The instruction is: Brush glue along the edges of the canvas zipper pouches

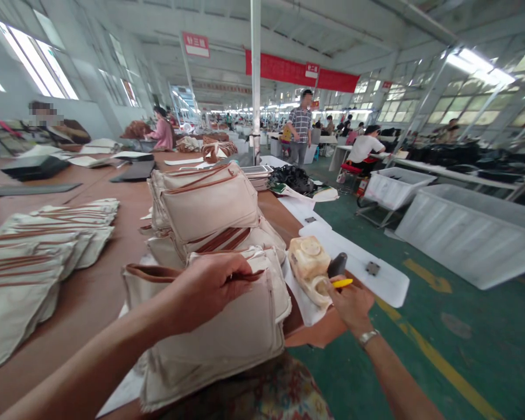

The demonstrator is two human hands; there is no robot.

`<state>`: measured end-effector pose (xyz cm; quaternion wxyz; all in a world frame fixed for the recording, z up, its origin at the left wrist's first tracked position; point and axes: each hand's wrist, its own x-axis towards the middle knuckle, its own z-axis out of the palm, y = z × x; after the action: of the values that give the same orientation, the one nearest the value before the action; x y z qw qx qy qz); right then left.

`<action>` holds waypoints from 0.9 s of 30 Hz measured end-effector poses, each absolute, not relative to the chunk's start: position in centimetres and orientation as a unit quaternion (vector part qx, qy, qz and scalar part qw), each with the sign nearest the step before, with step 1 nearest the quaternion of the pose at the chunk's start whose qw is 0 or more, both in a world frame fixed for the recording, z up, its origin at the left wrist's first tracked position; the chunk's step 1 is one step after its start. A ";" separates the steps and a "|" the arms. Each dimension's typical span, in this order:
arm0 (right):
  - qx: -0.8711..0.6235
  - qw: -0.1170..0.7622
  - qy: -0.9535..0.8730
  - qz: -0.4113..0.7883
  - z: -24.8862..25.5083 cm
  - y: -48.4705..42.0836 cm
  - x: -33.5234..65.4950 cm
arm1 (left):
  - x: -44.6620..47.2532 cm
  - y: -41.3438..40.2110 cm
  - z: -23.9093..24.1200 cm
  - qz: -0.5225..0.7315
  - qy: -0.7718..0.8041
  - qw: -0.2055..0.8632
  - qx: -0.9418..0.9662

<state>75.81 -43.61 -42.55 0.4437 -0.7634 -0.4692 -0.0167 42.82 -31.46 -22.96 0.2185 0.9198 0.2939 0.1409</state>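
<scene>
My left hand (210, 287) is closed on the top edge of a cream canvas bag (227, 332) with brown trim, which lies on the brown table (91, 291) close to me. My right hand (352, 300) holds a yellow-handled tool (342, 283) with a dark tip, just right of a glue-crusted container (310, 265) at the table's edge. A wristwatch sits on my right wrist. Behind the bag rises a pile of the same cream bags (210, 210).
Flat cream fabric pieces (39, 251) are stacked at the left. White boards (359, 262) jut off the table's right edge. Large white bins (472, 233) stand on the green floor. Other people work at tables farther back, and one person (300, 131) stands in the aisle.
</scene>
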 end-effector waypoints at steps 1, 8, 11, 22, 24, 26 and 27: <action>-0.763 0.442 -0.471 -0.017 -42.8 -43.5 75.9 | 43.2 -31.4 -23.8 0.122 0.300 0.203 0.924; -0.748 0.468 -0.470 -0.022 -42.2 -45.3 76.4 | 44.2 -32.8 -27.6 0.013 0.323 -0.019 0.946; -0.739 0.470 -0.482 -0.027 -41.8 -46.4 76.0 | 44.4 -33.7 -27.1 -0.007 0.355 -0.075 0.932; -0.733 0.464 -0.490 -0.091 -40.1 -47.6 75.4 | 43.6 -33.1 -29.2 0.073 0.437 -0.002 0.897; -0.731 0.452 -0.505 -0.078 -40.2 -48.0 75.5 | 43.3 -32.5 -29.7 0.111 0.421 0.072 0.897; -0.738 0.450 -0.497 -0.082 -40.1 -48.6 75.5 | 43.0 -32.1 -29.8 0.136 0.398 0.163 0.893; -0.741 0.460 -0.481 -0.086 -39.8 -48.9 75.4 | 42.9 -32.0 -29.8 0.145 0.386 0.203 0.888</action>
<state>75.44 -48.92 -39.83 0.4602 -0.7410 -0.4814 -0.0858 42.88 -32.00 -29.81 0.2032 0.8882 0.3858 0.1448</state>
